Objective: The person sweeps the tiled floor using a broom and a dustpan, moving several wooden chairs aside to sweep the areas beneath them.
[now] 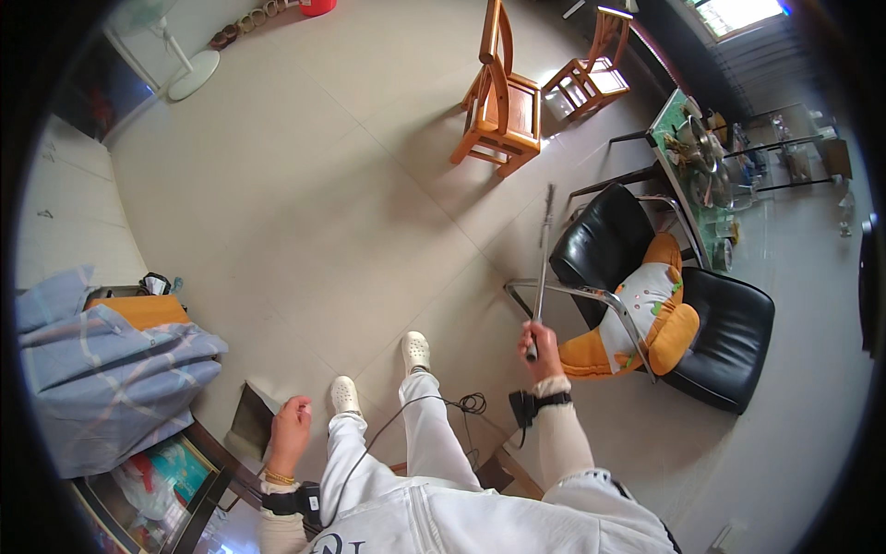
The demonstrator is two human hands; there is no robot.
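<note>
Rod (543, 268) clamped in the right hand (543, 357), long axis running forward over the floor (305, 231).

From my remote view, I see it extend ahead of the right fingers (529, 334), dark grip end inside them, thin tip farthest away and leaning slightly right. In the picture it passes along the left side of the black armchair (602, 238); I can't tell whether they touch. The left hand (291, 432) is farther from it, low beside the left leg (355, 457), fingers curled; I cannot tell whether they pinch anything.

Metal rod (543, 286): silver, dark grip (532, 353)
Armchair upholstery (602, 236): black
Plush toy (640, 303): orange and white
Draped cloth (125, 379): pale blue, white-striped
Clogs (416, 350): cream
</note>
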